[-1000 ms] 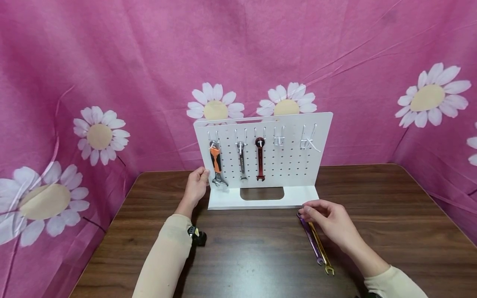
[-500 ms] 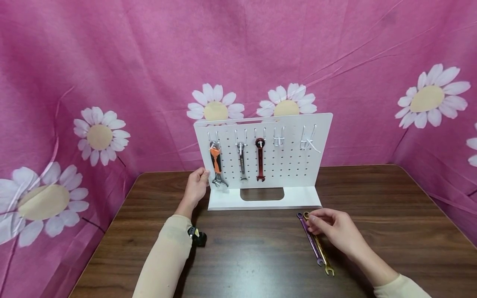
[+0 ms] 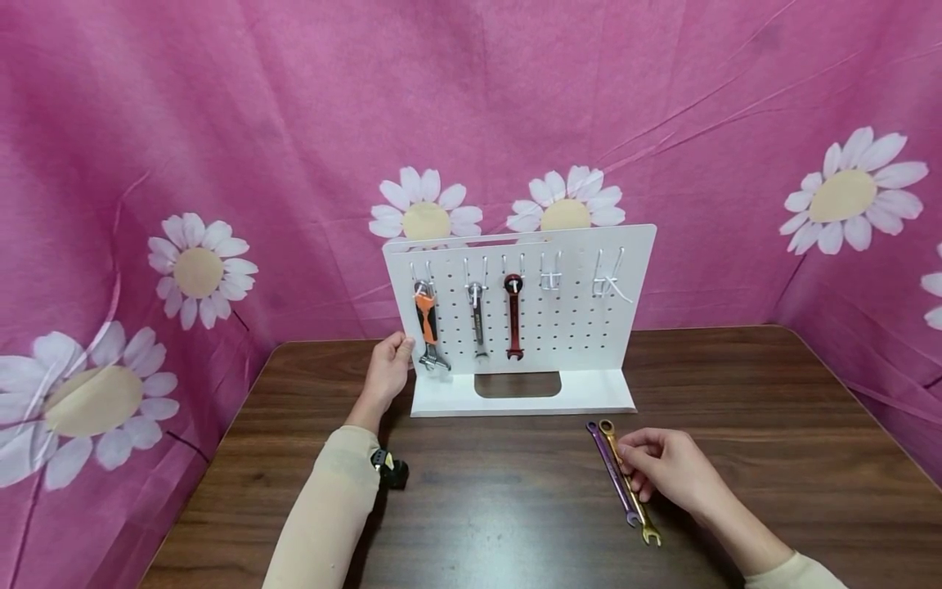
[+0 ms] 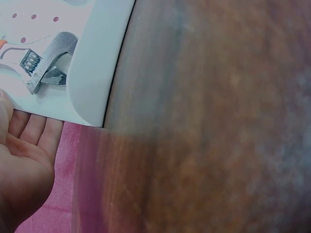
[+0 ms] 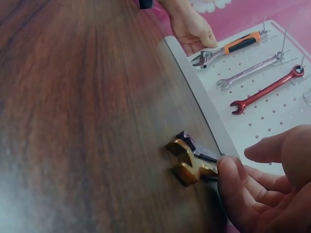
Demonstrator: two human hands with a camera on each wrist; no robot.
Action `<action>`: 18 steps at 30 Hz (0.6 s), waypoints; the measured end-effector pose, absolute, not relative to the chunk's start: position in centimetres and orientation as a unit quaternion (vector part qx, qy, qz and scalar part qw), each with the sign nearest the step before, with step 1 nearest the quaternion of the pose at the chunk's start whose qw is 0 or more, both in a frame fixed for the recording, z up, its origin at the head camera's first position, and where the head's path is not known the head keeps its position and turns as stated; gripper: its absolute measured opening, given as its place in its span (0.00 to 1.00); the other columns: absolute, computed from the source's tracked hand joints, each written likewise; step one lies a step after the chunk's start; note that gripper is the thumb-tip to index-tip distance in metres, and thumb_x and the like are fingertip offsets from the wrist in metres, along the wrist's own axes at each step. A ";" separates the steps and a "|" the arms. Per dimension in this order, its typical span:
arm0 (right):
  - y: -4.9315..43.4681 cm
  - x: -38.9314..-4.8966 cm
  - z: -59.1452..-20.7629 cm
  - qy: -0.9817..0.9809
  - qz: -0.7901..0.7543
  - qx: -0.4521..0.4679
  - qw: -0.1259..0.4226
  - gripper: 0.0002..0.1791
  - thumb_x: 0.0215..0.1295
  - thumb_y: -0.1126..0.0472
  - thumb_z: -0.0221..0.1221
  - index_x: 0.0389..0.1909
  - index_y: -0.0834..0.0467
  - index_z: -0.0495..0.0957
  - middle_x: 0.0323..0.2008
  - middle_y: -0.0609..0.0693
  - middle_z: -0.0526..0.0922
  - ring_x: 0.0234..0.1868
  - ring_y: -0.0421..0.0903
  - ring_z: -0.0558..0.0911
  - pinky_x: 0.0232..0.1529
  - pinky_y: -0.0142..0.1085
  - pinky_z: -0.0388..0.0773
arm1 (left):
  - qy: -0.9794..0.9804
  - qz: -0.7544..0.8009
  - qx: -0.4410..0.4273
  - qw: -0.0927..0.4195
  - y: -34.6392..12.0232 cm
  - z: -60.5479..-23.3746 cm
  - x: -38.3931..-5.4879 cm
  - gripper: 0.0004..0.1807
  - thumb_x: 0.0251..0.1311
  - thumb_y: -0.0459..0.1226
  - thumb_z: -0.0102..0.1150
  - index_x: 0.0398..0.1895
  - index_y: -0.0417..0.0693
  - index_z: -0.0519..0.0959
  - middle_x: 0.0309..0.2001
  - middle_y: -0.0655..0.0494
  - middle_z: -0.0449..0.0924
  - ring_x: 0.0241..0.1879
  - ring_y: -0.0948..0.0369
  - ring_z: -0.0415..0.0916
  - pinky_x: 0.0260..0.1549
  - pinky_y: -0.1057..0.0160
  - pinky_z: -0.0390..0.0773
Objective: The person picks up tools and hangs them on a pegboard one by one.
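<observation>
My left hand (image 3: 388, 366) grips the left edge of a white pegboard stand (image 3: 567, 327), thumb in front and the other fingers behind. On its hooks hang an adjustable wrench (image 3: 427, 319) with an orange and black handle, a silver wrench (image 3: 478, 319) and a red wrench (image 3: 513, 319). A purple wrench (image 3: 611, 470) and a gold wrench (image 3: 639, 507) lie side by side on the table, before the stand's right end. My right hand (image 3: 680, 474) has its fingertips at the gold wrench's right side; a gap shows between thumb and fingers in the right wrist view.
Wire hooks (image 3: 550, 278) and a further hook pair (image 3: 609, 282) on the board's right part bear no tools. The brown wooden table (image 3: 471, 507) extends around the stand. A pink cloth (image 3: 471, 106) with white flowers hangs behind and at the sides.
My right hand has slid down from the wrenches' ring ends toward the middle of the gold wrench, uncovering both rings. The left hand keeps its hold on the pegboard.
</observation>
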State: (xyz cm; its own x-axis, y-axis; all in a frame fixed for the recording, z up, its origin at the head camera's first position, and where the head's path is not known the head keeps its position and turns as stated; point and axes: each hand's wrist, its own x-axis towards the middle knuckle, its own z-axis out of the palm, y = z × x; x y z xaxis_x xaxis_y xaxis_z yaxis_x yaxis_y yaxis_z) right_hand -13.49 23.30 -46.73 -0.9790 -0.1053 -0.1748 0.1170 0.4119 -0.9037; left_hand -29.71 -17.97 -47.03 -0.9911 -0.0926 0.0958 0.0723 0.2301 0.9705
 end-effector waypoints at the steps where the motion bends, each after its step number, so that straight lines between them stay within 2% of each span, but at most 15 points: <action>1: 23.4 -13.5 -46.8 0.835 -0.540 0.004 0.107 0.13 0.77 0.68 0.62 0.51 0.76 0.81 0.29 0.55 0.84 0.22 0.42 0.82 0.22 0.38 0.86 | -0.782 -0.620 0.007 0.066 -18.0 -47.0 -29.7 0.15 0.85 0.34 0.48 0.36 0.35 0.75 0.32 0.56 0.76 0.37 0.63 0.74 0.49 0.60 0.85; 9: 23.8 -13.6 -47.4 0.842 -0.527 0.003 0.118 0.12 0.75 0.67 0.62 0.50 0.75 0.80 0.23 0.52 0.80 0.17 0.42 0.80 0.16 0.41 0.83 | -0.781 -0.621 0.004 0.068 -18.0 -47.1 -29.7 0.15 0.85 0.34 0.48 0.36 0.35 0.76 0.33 0.56 0.78 0.37 0.64 0.76 0.52 0.58 0.86; 15: 23.4 -13.7 -47.4 0.869 -0.482 0.015 0.108 0.10 0.72 0.64 0.67 0.42 0.68 0.82 0.17 0.50 0.77 0.11 0.42 0.77 0.12 0.43 0.82 | -0.784 -0.617 0.003 0.070 -18.0 -47.1 -29.7 0.15 0.84 0.34 0.49 0.34 0.37 0.74 0.31 0.58 0.74 0.36 0.63 0.74 0.48 0.61 0.84; 18: 23.0 -13.8 -47.4 0.884 -0.455 0.027 0.101 0.10 0.71 0.61 0.68 0.39 0.65 0.82 0.15 0.49 0.76 0.09 0.42 0.77 0.12 0.45 0.82 | -0.782 -0.620 0.002 0.071 -18.0 -47.2 -29.8 0.15 0.84 0.33 0.49 0.34 0.37 0.75 0.31 0.58 0.76 0.36 0.65 0.75 0.48 0.62 0.85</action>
